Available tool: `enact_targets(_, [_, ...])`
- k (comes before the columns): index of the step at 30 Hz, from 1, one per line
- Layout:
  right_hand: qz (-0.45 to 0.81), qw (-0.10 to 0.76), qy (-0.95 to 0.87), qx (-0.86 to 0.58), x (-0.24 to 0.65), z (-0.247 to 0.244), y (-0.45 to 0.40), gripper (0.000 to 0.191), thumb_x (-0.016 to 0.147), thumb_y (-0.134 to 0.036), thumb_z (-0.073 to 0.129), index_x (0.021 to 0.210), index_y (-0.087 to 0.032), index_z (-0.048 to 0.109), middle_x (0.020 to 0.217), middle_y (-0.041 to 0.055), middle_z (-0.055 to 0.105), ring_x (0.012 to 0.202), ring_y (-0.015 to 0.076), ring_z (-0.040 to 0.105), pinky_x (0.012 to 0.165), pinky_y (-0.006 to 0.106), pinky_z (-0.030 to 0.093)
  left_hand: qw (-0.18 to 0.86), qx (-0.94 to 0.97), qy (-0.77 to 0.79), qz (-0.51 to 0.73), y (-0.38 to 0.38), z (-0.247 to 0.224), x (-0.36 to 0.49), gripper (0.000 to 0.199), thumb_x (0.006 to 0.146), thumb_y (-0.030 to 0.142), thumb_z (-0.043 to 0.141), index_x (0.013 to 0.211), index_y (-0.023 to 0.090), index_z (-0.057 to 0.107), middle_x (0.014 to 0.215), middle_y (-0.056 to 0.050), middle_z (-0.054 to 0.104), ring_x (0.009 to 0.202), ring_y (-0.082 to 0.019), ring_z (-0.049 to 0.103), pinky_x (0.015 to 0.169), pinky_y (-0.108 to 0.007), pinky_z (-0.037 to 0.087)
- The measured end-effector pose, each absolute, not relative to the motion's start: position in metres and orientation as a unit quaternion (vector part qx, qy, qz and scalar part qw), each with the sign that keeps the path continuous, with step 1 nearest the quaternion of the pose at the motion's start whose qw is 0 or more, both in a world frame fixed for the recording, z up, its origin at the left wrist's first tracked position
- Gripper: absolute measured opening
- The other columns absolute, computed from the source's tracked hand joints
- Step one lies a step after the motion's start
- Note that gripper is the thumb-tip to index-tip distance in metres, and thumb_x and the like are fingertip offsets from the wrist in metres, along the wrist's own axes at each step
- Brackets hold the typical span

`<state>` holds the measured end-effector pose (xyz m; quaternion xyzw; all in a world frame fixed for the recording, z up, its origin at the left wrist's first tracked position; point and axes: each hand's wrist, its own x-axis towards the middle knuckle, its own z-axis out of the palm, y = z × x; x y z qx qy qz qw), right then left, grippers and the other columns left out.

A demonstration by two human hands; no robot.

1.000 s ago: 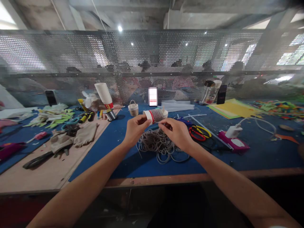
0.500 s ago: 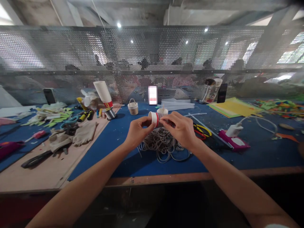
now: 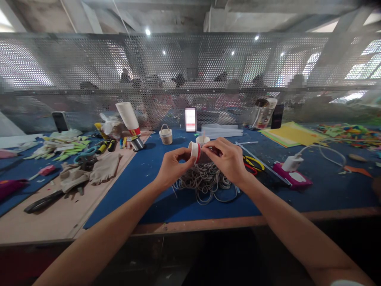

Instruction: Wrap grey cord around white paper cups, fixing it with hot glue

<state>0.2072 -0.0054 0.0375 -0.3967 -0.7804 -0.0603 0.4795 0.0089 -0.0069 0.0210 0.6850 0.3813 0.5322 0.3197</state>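
My left hand [image 3: 175, 165] grips a white paper cup [image 3: 195, 151] with a red band, tipped on its side with the open mouth facing left. Grey cord covers part of the cup's far end. My right hand [image 3: 228, 157] is closed in a pinch against that end, on the cord; the fingertips partly hide it. Below both hands lies a loose, tangled heap of grey cord [image 3: 205, 178] on the blue mat [image 3: 125, 198]. Just behind the held cup stands another white cup [image 3: 203, 139] with a thin stick rising from it.
A small handled basket [image 3: 166, 136] stands behind on the mat. To the left are stacked paper cups [image 3: 127, 114], gloves [image 3: 104, 169] and a black-handled tool [image 3: 44, 201]. Yellow-handled scissors [image 3: 256, 163], a pink box [image 3: 293, 176] and yellow sheets [image 3: 293, 131] lie right. A perforated screen [image 3: 190, 59] runs behind.
The cup has shifted slightly right and its open mouth shows a little more. The fingers of my right hand have moved slightly upward along the cup's red band.
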Motion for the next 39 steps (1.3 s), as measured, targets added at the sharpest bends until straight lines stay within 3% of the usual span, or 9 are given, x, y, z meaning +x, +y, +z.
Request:
enact_targets(16, [-0.056, 0.476, -0.775, -0.412, 0.2083, 0.0384, -0.0049, 0.015, 0.095, -0.035, 0.057, 0.095, -0.027, 0.070, 0.086, -0.0003, 0.069, 0.073, 0.0125, 0.061, 0.065, 0.026, 0.042, 0.353, 0.679, 0.376, 0.523, -0.0095, 0.0254, 0.0116, 0.016, 0.071, 0.025, 0.074, 0.085, 0.016, 0.077, 0.079, -0.006, 0.072, 0.071, -0.018, 0.061, 0.070, -0.031, 0.049])
enact_targets(39, [-0.041, 0.489, -0.777, -0.395, 0.2088, 0.0399, -0.0071, 0.013, 0.093, -0.032, 0.059, 0.092, -0.026, 0.071, 0.078, -0.0006, 0.064, 0.070, 0.0117, 0.058, 0.064, 0.025, 0.041, 0.367, 0.696, 0.361, 0.501, -0.0075, 0.0245, 0.0090, 0.015, 0.077, 0.027, 0.072, 0.086, 0.016, 0.075, 0.079, -0.006, 0.072, 0.068, -0.015, 0.063, 0.066, -0.028, 0.050])
